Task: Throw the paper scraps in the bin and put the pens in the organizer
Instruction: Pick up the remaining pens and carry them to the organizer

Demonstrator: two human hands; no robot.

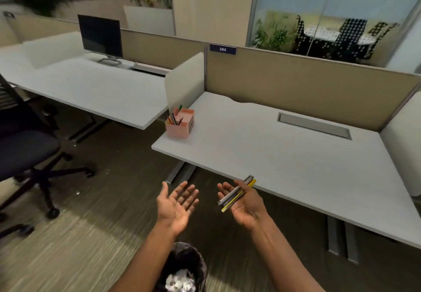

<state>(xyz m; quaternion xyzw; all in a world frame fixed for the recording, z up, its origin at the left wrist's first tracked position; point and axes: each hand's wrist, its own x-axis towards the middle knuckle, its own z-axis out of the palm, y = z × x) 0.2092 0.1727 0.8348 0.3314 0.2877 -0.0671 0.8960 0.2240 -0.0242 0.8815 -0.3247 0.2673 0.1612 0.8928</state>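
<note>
Fingers (230, 189) on right hand (245, 203): loosely curled, palm up, cradling a small bundle of pens (237, 193) laid across the palm. More a rest than a pinch, probably to carry several at once. Left hand (177, 203): palm up, fingers spread wide, holding nothing.

Landmark = organizer (180, 123), pink, on the near-left corner of the surface (284, 155).
- Organizer already has a few pens standing in it, tips up.
- Hands are in front of the organizer and well apart from it, off the surface's front edge; the held pens' far ends overlap that edge in view.
- Bin (182, 266) is on the floor, well in front of the organizer, directly below the forearms. White crumpled scraps (180, 282) sit inside.
- No loose scraps or pens visible on the surface.

Judgement: scrap step looks done; what's left is the bundle. Next move needs a reach forward-left to the organizer, plus tilting the pens upright so they drop in. Risk: loose cradle, one may roll off mid-carry.
</note>
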